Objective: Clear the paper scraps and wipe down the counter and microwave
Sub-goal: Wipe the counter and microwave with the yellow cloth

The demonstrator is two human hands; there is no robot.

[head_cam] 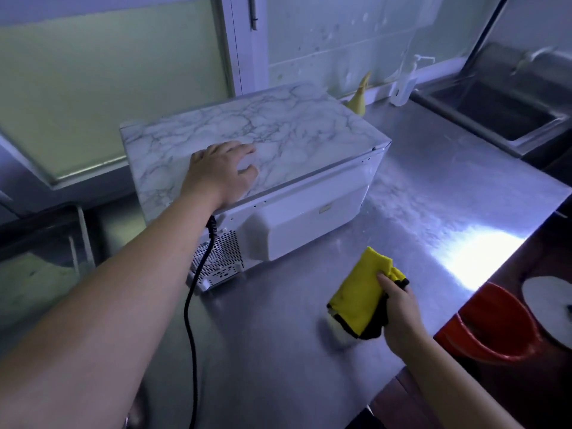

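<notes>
The white microwave [309, 218] with a marble-patterned top stands turned on the steel counter [418, 212], its back panel and vent facing me. My left hand [221, 171] rests palm down on the near edge of its top. My right hand [399, 308] grips a folded yellow cloth [359, 295] with dark trim, held just above the counter at the front right of the microwave. No paper scraps show on the counter.
A black power cord [193, 305] hangs from the microwave's back down past the counter's front. A sink [501, 113] lies at the far right, with a soap dispenser [405, 85] and a yellow object [359, 97] behind the microwave. A red bucket [495, 323] sits below on the right.
</notes>
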